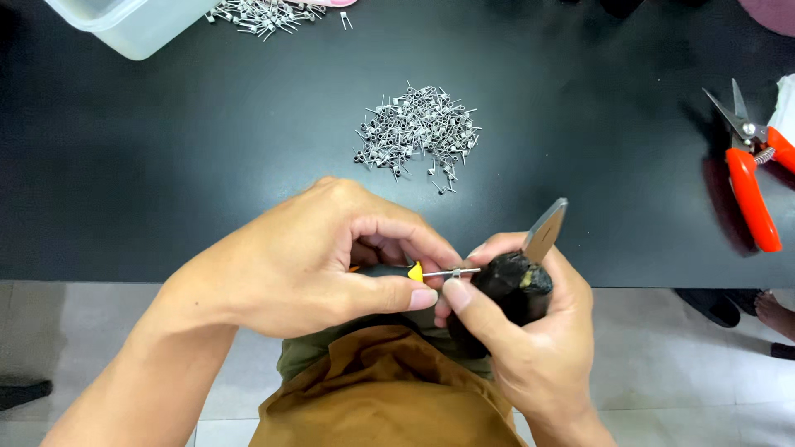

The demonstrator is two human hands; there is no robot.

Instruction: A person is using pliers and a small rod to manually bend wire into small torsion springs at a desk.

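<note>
My left hand is closed around a small tool with a yellow tip and a thin metal rod that carries a tiny wire coil. My right hand grips a black-handled tool whose flat grey metal blade points up. Its thumb and fingertips pinch the rod's end. Both hands meet just in front of the black table's near edge, above my lap.
A pile of small metal wire coils lies on the table beyond my hands. More coils sit at the back beside a clear plastic container. Orange-handled snips rest at the right. Another person's feet show at lower right.
</note>
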